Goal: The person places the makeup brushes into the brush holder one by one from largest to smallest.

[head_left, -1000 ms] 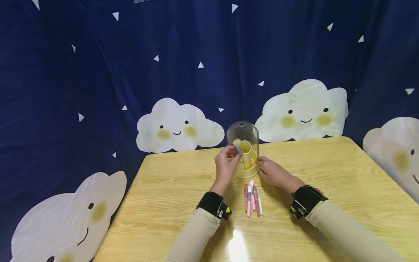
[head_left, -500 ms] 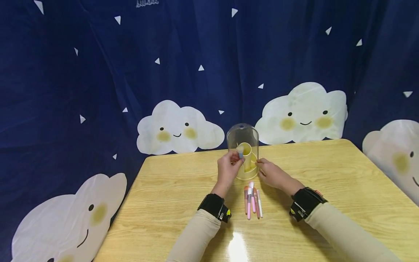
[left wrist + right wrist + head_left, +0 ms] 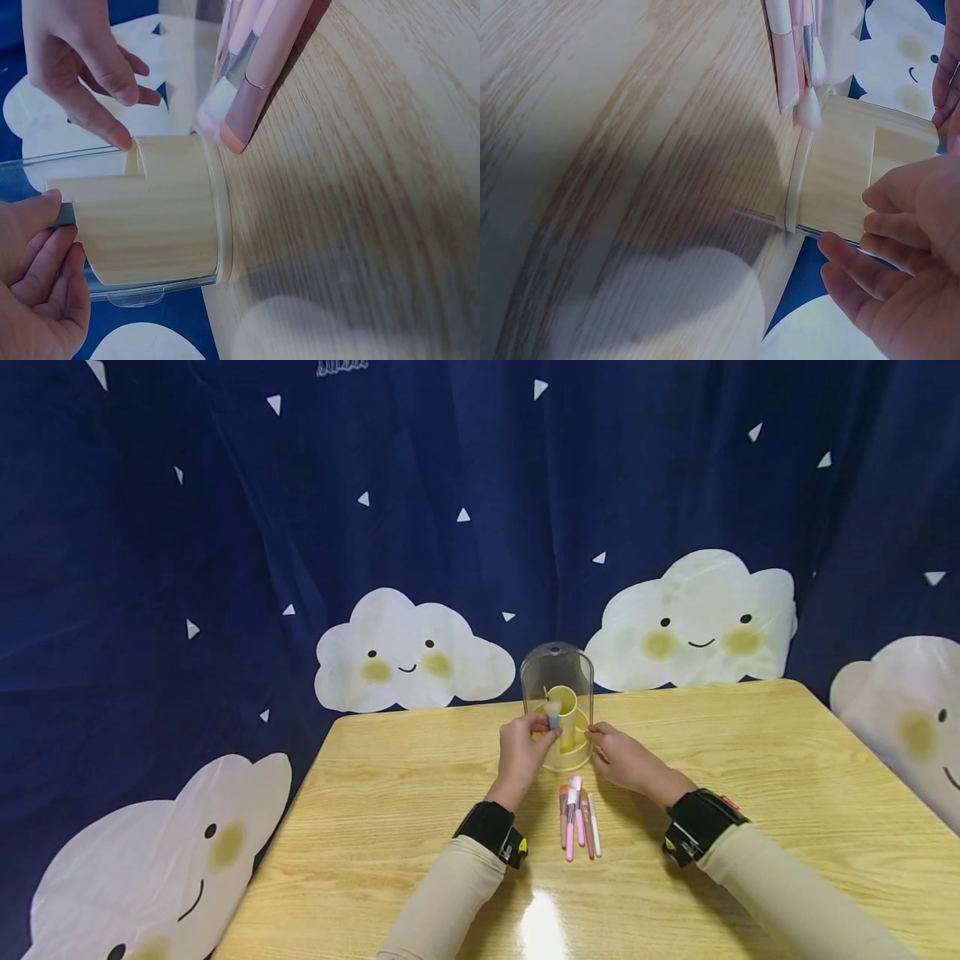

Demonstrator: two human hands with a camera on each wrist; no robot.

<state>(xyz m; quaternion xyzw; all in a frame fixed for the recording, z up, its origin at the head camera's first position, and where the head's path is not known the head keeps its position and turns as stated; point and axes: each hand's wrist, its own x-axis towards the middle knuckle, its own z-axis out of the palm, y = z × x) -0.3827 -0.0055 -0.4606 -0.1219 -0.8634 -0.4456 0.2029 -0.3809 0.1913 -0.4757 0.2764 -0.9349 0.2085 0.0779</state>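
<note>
In the head view, my left hand (image 3: 522,752) pinches a makeup brush (image 3: 553,710) with pale bristles and a blue section beneath them. The brush stands bristles up at the left of a cream makeup brush holder (image 3: 556,762), its lower part hidden behind the holder's front wall. The left wrist view shows thumb and fingertips on the blue section, right at the wall's rim. My right hand (image 3: 624,760) grips the holder's right side edge, thumb toward the front. Inside the holder rises a round cream cup (image 3: 564,699). A clear domed cover (image 3: 557,662) stands behind it.
Several makeup brushes (image 3: 578,818), pink, brownish and white, lie on the wooden table (image 3: 405,793) just in front of the holder, between the forearms. Behind the table's far edge hangs a dark blue curtain (image 3: 420,460) with white clouds.
My left hand has lowered the brush slightly and brought it right, down beside the cup, and its bristles now stand more upright. The right hand keeps its place on the holder.
</note>
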